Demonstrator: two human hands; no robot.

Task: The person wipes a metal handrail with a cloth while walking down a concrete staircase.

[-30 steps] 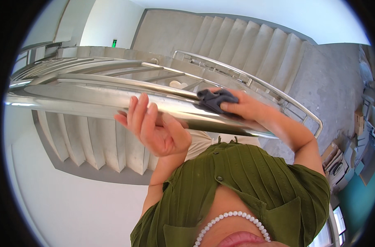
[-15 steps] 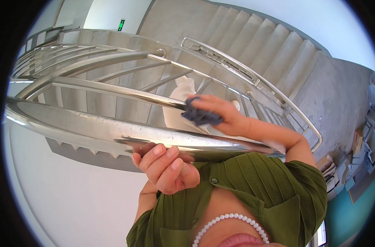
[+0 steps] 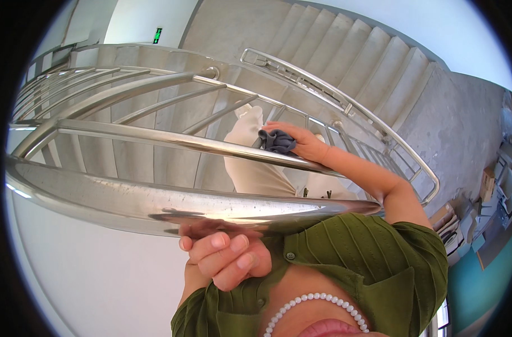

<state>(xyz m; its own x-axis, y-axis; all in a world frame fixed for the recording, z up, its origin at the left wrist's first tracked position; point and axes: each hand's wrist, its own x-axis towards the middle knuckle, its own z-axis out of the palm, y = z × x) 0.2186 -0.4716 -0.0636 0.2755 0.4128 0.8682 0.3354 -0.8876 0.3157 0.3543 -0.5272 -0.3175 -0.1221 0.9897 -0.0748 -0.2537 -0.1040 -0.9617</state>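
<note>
My right hand (image 3: 307, 144) reaches across the railing and holds a bunched dark grey cloth (image 3: 277, 141). The cloth is at the far side of the thinner metal rail (image 3: 200, 147); whether it touches the rail there, I cannot tell. My left hand (image 3: 228, 259) is in front of my chest, at the near edge of the broad, shiny handrail (image 3: 121, 199). Its fingers are curled in, and no object shows in them. The handrail mirrors the hand and carries small specks along its top.
Slanted metal bars (image 3: 172, 105) join the railing's parts. Beyond it, stairs (image 3: 346, 53) rise, with another handrail (image 3: 374, 118) alongside. My light trousers (image 3: 250, 168) show between the rails. Cardboard and other stacked items (image 3: 480, 213) lie at the right.
My right hand and the cloth have come off the top of the thinner rail to its far side. My left hand has shifted slightly down in view, away from the broad handrail.
</note>
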